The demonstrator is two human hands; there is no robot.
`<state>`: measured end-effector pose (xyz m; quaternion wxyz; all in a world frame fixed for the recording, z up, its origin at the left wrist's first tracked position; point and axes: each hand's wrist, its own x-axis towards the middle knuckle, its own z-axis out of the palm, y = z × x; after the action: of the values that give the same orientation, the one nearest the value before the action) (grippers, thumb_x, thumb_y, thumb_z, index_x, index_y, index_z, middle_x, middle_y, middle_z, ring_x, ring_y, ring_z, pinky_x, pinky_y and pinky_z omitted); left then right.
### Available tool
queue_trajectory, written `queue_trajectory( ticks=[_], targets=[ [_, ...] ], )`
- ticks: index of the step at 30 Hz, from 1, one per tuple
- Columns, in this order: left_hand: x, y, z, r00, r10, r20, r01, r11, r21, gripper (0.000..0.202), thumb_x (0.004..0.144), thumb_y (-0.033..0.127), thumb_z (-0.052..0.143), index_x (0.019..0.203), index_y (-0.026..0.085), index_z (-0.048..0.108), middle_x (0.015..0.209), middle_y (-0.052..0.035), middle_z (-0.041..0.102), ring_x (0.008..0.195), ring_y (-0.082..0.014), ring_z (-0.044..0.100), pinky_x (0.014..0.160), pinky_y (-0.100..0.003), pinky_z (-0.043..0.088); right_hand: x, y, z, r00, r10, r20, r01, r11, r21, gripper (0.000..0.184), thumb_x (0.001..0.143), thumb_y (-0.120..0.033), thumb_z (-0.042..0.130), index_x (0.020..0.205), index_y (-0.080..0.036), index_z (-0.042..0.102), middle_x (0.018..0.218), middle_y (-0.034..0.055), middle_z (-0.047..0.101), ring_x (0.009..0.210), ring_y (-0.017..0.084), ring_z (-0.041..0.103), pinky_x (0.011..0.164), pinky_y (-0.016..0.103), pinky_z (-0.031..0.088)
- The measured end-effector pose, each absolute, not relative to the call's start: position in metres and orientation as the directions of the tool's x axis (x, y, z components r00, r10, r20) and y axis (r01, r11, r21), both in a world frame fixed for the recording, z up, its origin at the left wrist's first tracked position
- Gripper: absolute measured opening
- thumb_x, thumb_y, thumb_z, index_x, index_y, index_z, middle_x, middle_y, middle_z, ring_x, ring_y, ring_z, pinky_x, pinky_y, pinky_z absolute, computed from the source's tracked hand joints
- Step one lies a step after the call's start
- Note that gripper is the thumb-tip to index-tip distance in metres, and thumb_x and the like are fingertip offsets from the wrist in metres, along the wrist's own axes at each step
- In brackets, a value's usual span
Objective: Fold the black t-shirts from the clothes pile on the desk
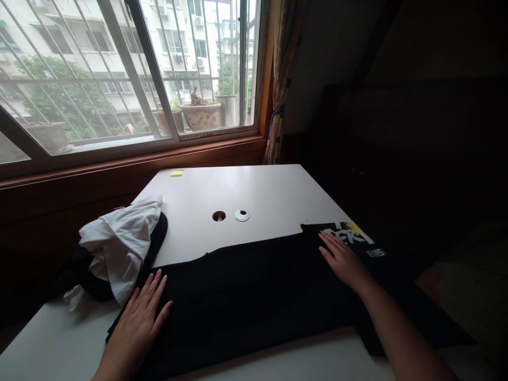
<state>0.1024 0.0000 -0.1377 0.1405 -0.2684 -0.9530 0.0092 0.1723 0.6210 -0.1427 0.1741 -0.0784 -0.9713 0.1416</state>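
A black garment (246, 296) with white and yellow lettering at its right end lies flat and lengthwise across the white table (262, 190). Its far right part reaches past the table's right edge. My left hand (145, 307) rests flat on the garment's left end, fingers stretched out. Near the lettering, my right hand (343, 259) lies on the cloth with its fingers extended. Neither hand grips anything. Whether the garment is a shirt or something else I cannot tell for sure.
A crumpled heap of white cloth (119, 238) and black cloth (161, 233) sits at the table's left edge. Beyond the garment are a round hole (219, 216) and a round cable cover (242, 215). A yellow sticky note (177, 173) lies near the far edge, below a barred window.
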Motion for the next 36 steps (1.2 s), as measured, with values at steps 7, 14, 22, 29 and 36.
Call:
queue_trajectory(
  ticks=[7, 14, 22, 29, 36],
  targets=[
    [0.102, 0.001, -0.134, -0.810, 0.512, 0.285, 0.519, 0.853, -0.057, 0.068, 0.102, 0.050, 0.041, 0.162, 0.024, 0.022, 0.165, -0.0095, 0.032, 0.149, -0.0318, 0.035, 0.118, -0.056, 0.036, 0.175, 0.616, -0.137, -0.918, 0.234, 0.319, 0.121, 0.934, -0.336, 0.054, 0.100, -0.046, 0.037, 0.144, -0.020, 0.052, 0.151, 0.0130, 0.052, 0.144, 0.030, 0.043, 0.120, 0.052, 0.035],
    [0.129, -0.005, -0.113, -0.819, 0.435, 0.375, 0.522, 0.835, 0.171, 0.041, 0.099, 0.046, 0.048, 0.133, 0.027, 0.062, 0.142, -0.0068, 0.059, 0.128, -0.0298, 0.058, 0.105, -0.045, 0.050, 0.174, 0.619, -0.142, -0.908, 0.221, 0.355, 0.111, 0.946, -0.305, 0.053, 0.100, -0.046, 0.036, 0.142, -0.019, 0.054, 0.149, 0.0126, 0.053, 0.143, 0.031, 0.044, 0.119, 0.050, 0.036],
    [0.146, -0.104, -0.104, -0.975, -0.134, 0.175, -0.051, 0.909, 0.414, 0.038, 0.093, 0.045, 0.043, 0.107, 0.020, 0.069, 0.110, -0.0119, 0.071, 0.085, -0.0286, 0.068, 0.069, -0.041, 0.058, 0.172, 0.625, -0.147, -0.913, 0.216, 0.347, 0.111, 0.948, -0.298, 0.053, 0.099, -0.047, 0.037, 0.141, -0.020, 0.055, 0.149, 0.0114, 0.054, 0.141, 0.030, 0.046, 0.118, 0.049, 0.039],
    [0.136, -0.096, -0.093, -0.992, -0.126, -0.004, -0.107, 0.826, 0.553, 0.053, 0.079, 0.067, 0.052, 0.096, 0.023, 0.076, 0.104, -0.0091, 0.074, 0.098, -0.0320, 0.069, 0.078, -0.040, 0.058, 0.177, 0.626, -0.136, -0.889, 0.341, 0.306, 0.212, 0.898, -0.385, 0.059, 0.090, -0.056, 0.050, 0.137, -0.021, 0.060, 0.132, 0.0140, 0.064, 0.123, 0.036, 0.059, 0.105, 0.052, 0.048],
    [0.130, -0.073, -0.086, -0.989, -0.133, -0.056, -0.141, 0.806, 0.575, 0.056, 0.073, 0.073, 0.061, 0.092, 0.022, 0.075, 0.098, -0.0083, 0.073, 0.084, -0.0301, 0.068, 0.076, -0.040, 0.056, 0.187, 0.634, -0.125, -0.874, 0.478, 0.083, 0.369, 0.766, -0.526, 0.064, 0.079, -0.063, 0.064, 0.132, -0.027, 0.063, 0.107, 0.0104, 0.068, 0.084, 0.029, 0.068, 0.073, 0.043, 0.056]
  ],
)
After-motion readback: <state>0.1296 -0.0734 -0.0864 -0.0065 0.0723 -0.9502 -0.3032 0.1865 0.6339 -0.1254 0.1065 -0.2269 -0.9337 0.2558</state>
